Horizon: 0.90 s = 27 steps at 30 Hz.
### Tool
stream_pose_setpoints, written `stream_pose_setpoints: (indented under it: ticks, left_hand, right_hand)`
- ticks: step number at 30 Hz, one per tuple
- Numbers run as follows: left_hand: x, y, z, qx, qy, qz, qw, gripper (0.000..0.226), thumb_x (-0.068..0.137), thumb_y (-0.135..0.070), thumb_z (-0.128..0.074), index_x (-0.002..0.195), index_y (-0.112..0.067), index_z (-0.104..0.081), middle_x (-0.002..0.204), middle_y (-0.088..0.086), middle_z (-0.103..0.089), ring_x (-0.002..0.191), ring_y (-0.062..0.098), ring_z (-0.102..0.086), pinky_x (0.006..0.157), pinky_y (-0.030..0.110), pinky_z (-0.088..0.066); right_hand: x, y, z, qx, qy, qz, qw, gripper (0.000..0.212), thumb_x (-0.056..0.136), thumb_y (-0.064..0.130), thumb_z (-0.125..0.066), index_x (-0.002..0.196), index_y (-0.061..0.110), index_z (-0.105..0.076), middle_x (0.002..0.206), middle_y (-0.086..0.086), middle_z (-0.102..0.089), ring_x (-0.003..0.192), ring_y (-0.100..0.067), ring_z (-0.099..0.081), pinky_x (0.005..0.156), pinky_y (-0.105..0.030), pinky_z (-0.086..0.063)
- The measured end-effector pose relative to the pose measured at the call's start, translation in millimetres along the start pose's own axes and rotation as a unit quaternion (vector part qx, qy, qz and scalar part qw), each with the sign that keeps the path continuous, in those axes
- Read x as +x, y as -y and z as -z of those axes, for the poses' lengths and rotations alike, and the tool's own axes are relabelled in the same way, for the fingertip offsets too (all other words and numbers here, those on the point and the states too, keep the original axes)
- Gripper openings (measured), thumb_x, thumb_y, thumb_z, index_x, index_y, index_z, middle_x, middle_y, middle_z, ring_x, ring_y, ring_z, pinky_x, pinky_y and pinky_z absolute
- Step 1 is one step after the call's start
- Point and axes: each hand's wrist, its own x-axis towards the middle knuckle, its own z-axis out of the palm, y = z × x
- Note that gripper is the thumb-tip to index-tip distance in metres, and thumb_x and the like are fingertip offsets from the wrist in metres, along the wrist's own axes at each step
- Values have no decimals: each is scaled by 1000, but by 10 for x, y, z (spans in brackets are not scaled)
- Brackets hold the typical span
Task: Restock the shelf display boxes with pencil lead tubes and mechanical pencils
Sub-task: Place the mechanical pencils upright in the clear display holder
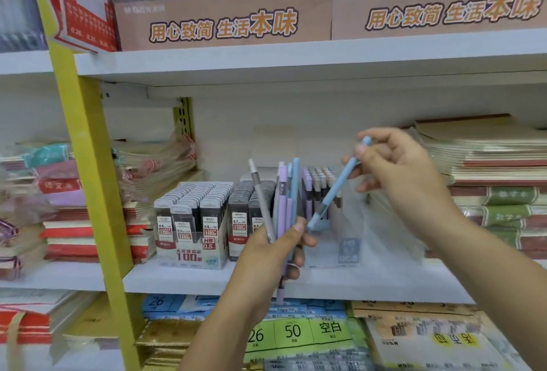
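Blue pencil (334, 190): a light blue mechanical pencil, tilted. Its cap end is up to the right, and its tip end is down just beside the left thumb, in front of the clear display box.
Right hand (396, 169): raised over the shelf. Thumb and forefinger pinch the blue pencil near its cap end, and the other fingers (367, 185) are loosely curled.
Left hand (275, 252): grips the pencil bundle, with fingers wrapped round the lower halves and the thumb laid across the front.
Pencil bundle (284, 193): grey, lilac and blue mechanical pencils, roughly upright and slightly fanned. One lilac end pokes out below the hand.
Clear display box (370, 222): stands on the shelf, just right of the lead tube boxes. Lilac and grey pencils stand upright at its back left, and the rest is blurred.
Lead tube boxes (192, 222): two side by side, one marked HB 0.5 and the other 0.7, both packed with dark upright tubes.
Shelf (177, 279): white board carrying the boxes.
Notebooks (488, 163): flat stacks at the right end of the shelf.
Yellow upright (88, 163): leans across the left side.
Cartons (222, 21): brown with orange print, on the board above.
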Motion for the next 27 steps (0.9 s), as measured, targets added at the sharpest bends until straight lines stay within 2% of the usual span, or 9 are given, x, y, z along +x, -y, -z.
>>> stream_pose_setpoints:
  ticks: [4, 6, 8, 11, 15, 17, 21, 24, 27]
  left_hand:
    - [45, 22, -26, -5, -3, -11, 1000, 22, 86, -42, -67, 97, -27, -78, 100, 20, -74, 57, 12, -47, 50, 23, -36]
    - [55, 25, -70, -32, 13, -15, 999, 25, 82, -41, -69, 102, -28, -78, 100, 16, -76, 57, 10, -45, 49, 22, -34]
    - [75, 41, -87, -78, 12, -23, 997, 30, 81, -32, -72, 108, -18, -73, 93, 9, -77, 55, 8, -44, 45, 18, -35]
    - [88, 24, -15, -79, -21, -28, 996, 19, 90, -21, -69, 106, -11, -70, 76, 6, -69, 52, 6, -43, 43, 16, -35]
    - [50, -28, 112, 3, -42, -33, 999, 31, 81, -34, -73, 105, -14, -69, 70, 2, -68, 52, 7, -41, 44, 18, -35]
    - [35, -47, 97, 35, -31, -37, 998, 23, 87, -32, -71, 104, -16, -69, 69, 1, -68, 51, 7, -41, 45, 18, -35]
    - [1, -49, 24, 24, -22, -44, 998, 15, 95, -25, -65, 105, -15, -70, 68, -2, -68, 51, 5, -43, 46, 17, -36]
    - [-3, -55, -1, -9, -29, -47, 998, 16, 97, -24, -62, 107, -14, -68, 70, -2, -67, 52, 7, -41, 47, 18, -35]
    - [30, -40, -4, -5, -52, -44, 998, 15, 98, -26, -61, 101, -13, -68, 70, 0, -65, 53, 8, -44, 50, 20, -40]
  right_hand:
    - [77, 88, 134, 3, 7, 23, 1000, 12, 95, 3, -56, 99, 15, -56, 74, -1, -74, 64, -14, -70, 54, -21, -56]
    - [34, 47, 130, 13, 13, 6, 1000, 11, 94, 2, -57, 98, 13, -56, 74, -5, -74, 66, -17, -70, 57, -23, -57]
    - [-48, -24, 141, 21, 21, -19, 999, 10, 92, 2, -59, 95, 10, -55, 77, -11, -74, 70, -23, -72, 59, -25, -58]
    - [-136, -78, 236, -34, 70, -76, 994, 8, 86, 1, -66, 88, 6, -60, 82, -17, -73, 73, -28, -73, 63, -27, -60]
    - [-215, -64, 254, -277, 275, -94, 916, 8, 79, 19, -77, 83, 25, -73, 80, 8, -74, 73, -4, -68, 66, -12, -51]
    - [-243, -62, 125, -302, 305, -76, 900, 10, 79, 23, -78, 87, 29, -74, 79, 16, -73, 71, 4, -66, 64, -7, -47]
    - [-293, -132, 1, -320, 330, -51, 887, 28, 85, 18, -72, 107, 35, -66, 82, 15, -71, 74, 0, -65, 68, -11, -50]
    - [-240, -85, 191, -292, 301, -48, 907, 58, 86, 18, -68, 130, 47, -44, 85, 11, -70, 78, -1, -67, 70, -13, -52]
    - [-23, -40, 388, -157, 143, -27, 977, 70, 86, 5, -65, 141, 39, -37, 86, -5, -65, 84, -15, -72, 73, -33, -59]
